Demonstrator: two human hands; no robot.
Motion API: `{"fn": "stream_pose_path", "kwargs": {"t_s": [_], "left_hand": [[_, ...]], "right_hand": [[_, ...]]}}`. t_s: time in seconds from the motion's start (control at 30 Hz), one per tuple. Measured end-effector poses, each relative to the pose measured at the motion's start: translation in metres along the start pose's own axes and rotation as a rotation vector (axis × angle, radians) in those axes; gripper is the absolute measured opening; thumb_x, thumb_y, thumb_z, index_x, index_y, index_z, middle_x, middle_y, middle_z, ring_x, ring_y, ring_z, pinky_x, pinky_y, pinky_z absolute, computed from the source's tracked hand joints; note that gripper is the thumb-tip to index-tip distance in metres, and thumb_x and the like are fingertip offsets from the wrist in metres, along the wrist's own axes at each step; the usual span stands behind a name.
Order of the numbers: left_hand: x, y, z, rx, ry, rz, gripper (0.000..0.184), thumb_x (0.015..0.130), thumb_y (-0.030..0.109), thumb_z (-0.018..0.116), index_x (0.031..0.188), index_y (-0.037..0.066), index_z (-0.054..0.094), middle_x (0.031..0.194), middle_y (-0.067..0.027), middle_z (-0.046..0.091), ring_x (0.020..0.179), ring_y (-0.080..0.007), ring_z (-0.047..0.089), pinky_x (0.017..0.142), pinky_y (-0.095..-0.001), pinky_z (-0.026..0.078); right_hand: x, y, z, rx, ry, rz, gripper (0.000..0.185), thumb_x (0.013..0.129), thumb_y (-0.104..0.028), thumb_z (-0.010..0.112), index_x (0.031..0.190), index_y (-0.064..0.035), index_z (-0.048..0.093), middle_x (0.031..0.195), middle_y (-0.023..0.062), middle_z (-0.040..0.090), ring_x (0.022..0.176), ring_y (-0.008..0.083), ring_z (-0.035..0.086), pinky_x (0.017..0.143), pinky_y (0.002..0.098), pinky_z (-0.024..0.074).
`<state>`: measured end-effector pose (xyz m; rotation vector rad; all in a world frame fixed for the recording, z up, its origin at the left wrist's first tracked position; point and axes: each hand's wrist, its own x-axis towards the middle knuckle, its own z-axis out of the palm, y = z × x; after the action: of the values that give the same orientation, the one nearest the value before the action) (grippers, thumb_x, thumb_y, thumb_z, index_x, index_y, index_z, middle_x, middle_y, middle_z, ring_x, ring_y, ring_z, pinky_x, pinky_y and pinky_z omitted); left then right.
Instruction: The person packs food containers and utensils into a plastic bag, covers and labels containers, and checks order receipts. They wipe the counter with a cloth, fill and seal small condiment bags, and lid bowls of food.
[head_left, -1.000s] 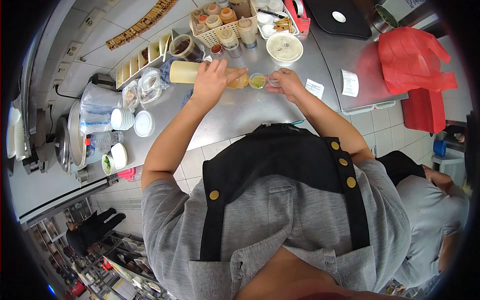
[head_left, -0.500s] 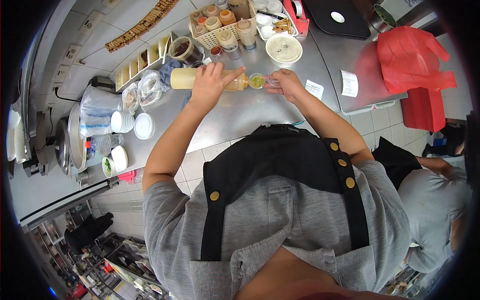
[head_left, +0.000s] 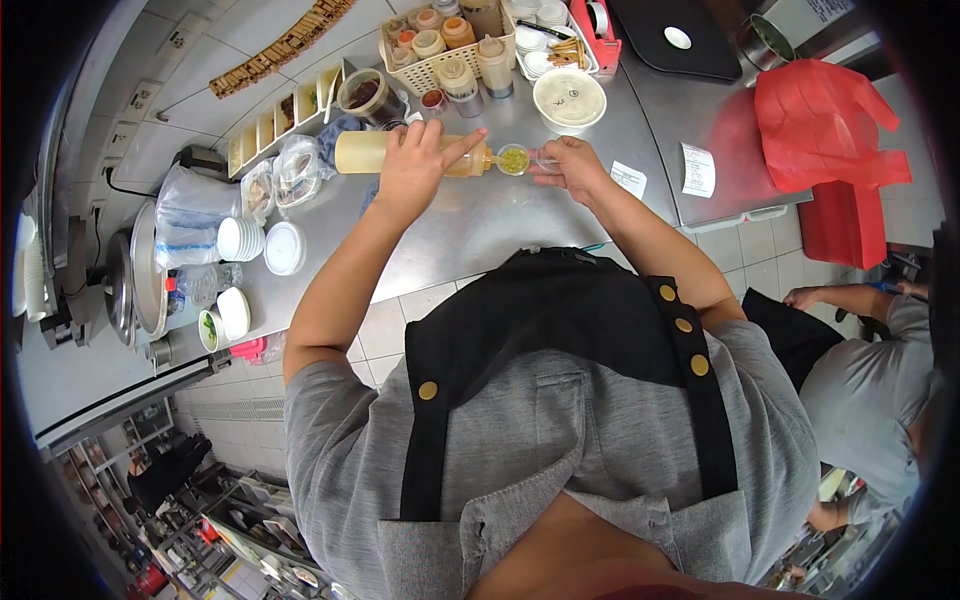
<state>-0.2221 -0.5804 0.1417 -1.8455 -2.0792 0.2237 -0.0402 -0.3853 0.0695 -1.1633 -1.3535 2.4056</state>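
My left hand (head_left: pixel 416 168) is wrapped round a squeeze bottle (head_left: pixel 362 152) of pale yellow sauce, which lies on its side in the air with its nozzle pointing right. The nozzle tip is at the mouth of a small clear sauce cup (head_left: pixel 514 160) with yellow-green contents. My right hand (head_left: pixel 570 168) pinches the cup's clear hinged lid (head_left: pixel 544 160), the cup tilted toward the bottle. Just behind my right hand stands a white lidded bowl (head_left: pixel 569 100) with writing on its lid.
A cream basket (head_left: pixel 430 72) of sauce bottles stands at the back. Receipts (head_left: pixel 698 170) and a red plastic bag (head_left: pixel 815 125) are on the right. Stacked white cups (head_left: pixel 240 240), a round lid (head_left: pixel 285 248) and plastic bags sit left. Another person (head_left: pixel 865 400) is behind me, right.
The squeeze bottle has shifted slightly left and up with my left hand. My right hand and the cup have hardly moved. The other person's arm has reached further into view.
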Motion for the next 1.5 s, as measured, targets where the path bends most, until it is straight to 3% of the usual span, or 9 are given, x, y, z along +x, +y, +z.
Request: {"fn": "stream_pose_path", "kwargs": {"t_s": [0.63, 0.83, 0.93, 1.03, 1.1, 1.13, 1.27, 1.33, 1.5], "left_hand": [[-0.003, -0.006, 0.007, -0.155, 0.034, -0.079, 0.083, 0.078, -0.003, 0.061, 0.146, 0.042, 0.049, 0.101, -0.0048, 0.052, 0.098, -0.0228, 0.052, 0.086, -0.0403, 0.042], [-0.008, -0.009, 0.033, -0.682, 0.016, -0.186, 0.101, 0.060, -0.004, 0.078, 0.147, 0.039, 0.049, 0.098, -0.0065, 0.052, 0.097, -0.0272, 0.052, 0.093, -0.0390, 0.044], [-0.001, -0.011, 0.031, -0.922, -0.031, -0.256, 0.109, 0.053, -0.002, 0.084, 0.150, 0.031, 0.046, 0.108, -0.0097, 0.057, 0.104, -0.0296, 0.052, 0.101, -0.0376, 0.042], [0.015, -0.021, 0.024, -1.113, 0.059, -0.258, 0.111, 0.055, 0.000, 0.088, 0.153, 0.024, 0.042, 0.119, -0.0088, 0.060, 0.114, -0.0270, 0.055, 0.104, -0.0370, 0.043], [0.036, -0.035, 0.022, -1.457, 0.142, -0.361, 0.109, 0.057, 0.004, 0.090, 0.153, 0.016, 0.040, 0.145, -0.0099, 0.053, 0.122, -0.0218, 0.057, 0.107, -0.0384, 0.045], [0.049, -0.044, 0.012, -1.464, 0.183, -0.381, 0.099, 0.062, 0.004, 0.090, 0.148, 0.008, 0.042, 0.138, -0.0102, 0.056, 0.119, -0.0211, 0.058, 0.105, -0.0391, 0.048], [0.113, -0.077, -0.027, -1.517, 0.428, -0.405, 0.092, 0.064, 0.005, 0.091, 0.139, 0.001, 0.039, 0.132, -0.0143, 0.055, 0.114, -0.0239, 0.060, 0.102, -0.0392, 0.050], [0.149, -0.084, -0.031, -1.602, 0.735, -0.485, 0.090, 0.065, 0.010, 0.094, 0.132, -0.001, 0.035, 0.126, -0.0158, 0.053, 0.115, -0.0251, 0.059, 0.099, -0.0391, 0.051], [0.235, -0.096, 0.051, -1.317, 0.878, -0.468, 0.088, 0.064, 0.014, 0.095, 0.129, -0.002, 0.038, 0.126, -0.0170, 0.053, 0.114, -0.0283, 0.059, 0.097, -0.0394, 0.052]], "right_hand": [[0.009, -0.004, 0.004, 0.032, -0.035, -0.002, 0.021, 0.090, -0.011, 0.058, 0.105, 0.0015, 0.050, 0.115, 0.0211, 0.068, 0.091, 0.0290, 0.071, 0.081, 0.0399, 0.0615], [0.002, -0.013, 0.008, 0.080, -0.038, -0.010, 0.022, 0.090, -0.010, 0.058, 0.106, 0.0026, 0.049, 0.117, 0.0212, 0.067, 0.094, 0.0300, 0.071, 0.081, 0.0397, 0.0614], [0.001, -0.018, 0.005, 0.110, -0.049, -0.018, 0.023, 0.090, -0.010, 0.058, 0.107, 0.0032, 0.050, 0.118, 0.0213, 0.066, 0.096, 0.0305, 0.071, 0.082, 0.0394, 0.0613], [-0.004, -0.024, 0.001, 0.135, -0.045, -0.034, 0.024, 0.090, -0.011, 0.058, 0.109, 0.0036, 0.051, 0.118, 0.0207, 0.066, 0.099, 0.0307, 0.071, 0.082, 0.0390, 0.0613], [-0.011, -0.027, -0.003, 0.149, -0.023, -0.048, 0.025, 0.091, -0.011, 0.058, 0.110, 0.0037, 0.051, 0.118, 0.0202, 0.066, 0.100, 0.0307, 0.071, 0.082, 0.0388, 0.0613], [-0.014, -0.029, -0.006, 0.139, -0.011, -0.061, 0.024, 0.091, -0.012, 0.058, 0.110, 0.0031, 0.052, 0.119, 0.0199, 0.066, 0.101, 0.0307, 0.071, 0.082, 0.0382, 0.0613], [-0.025, -0.030, -0.023, 0.125, 0.034, -0.095, 0.023, 0.094, -0.014, 0.055, 0.110, 0.0018, 0.052, 0.120, 0.0192, 0.067, 0.102, 0.0302, 0.071, 0.081, 0.0368, 0.0611], [-0.034, -0.030, -0.031, 0.135, 0.064, -0.111, 0.020, 0.094, -0.014, 0.054, 0.107, 0.0005, 0.052, 0.120, 0.0192, 0.067, 0.101, 0.0298, 0.071, 0.081, 0.0365, 0.0612], [-0.044, -0.022, -0.053, 0.161, 0.127, -0.127, 0.013, 0.094, -0.015, 0.056, 0.098, -0.0038, 0.051, 0.118, 0.0186, 0.068, 0.101, 0.0289, 0.072, 0.080, 0.0359, 0.0615]]}}
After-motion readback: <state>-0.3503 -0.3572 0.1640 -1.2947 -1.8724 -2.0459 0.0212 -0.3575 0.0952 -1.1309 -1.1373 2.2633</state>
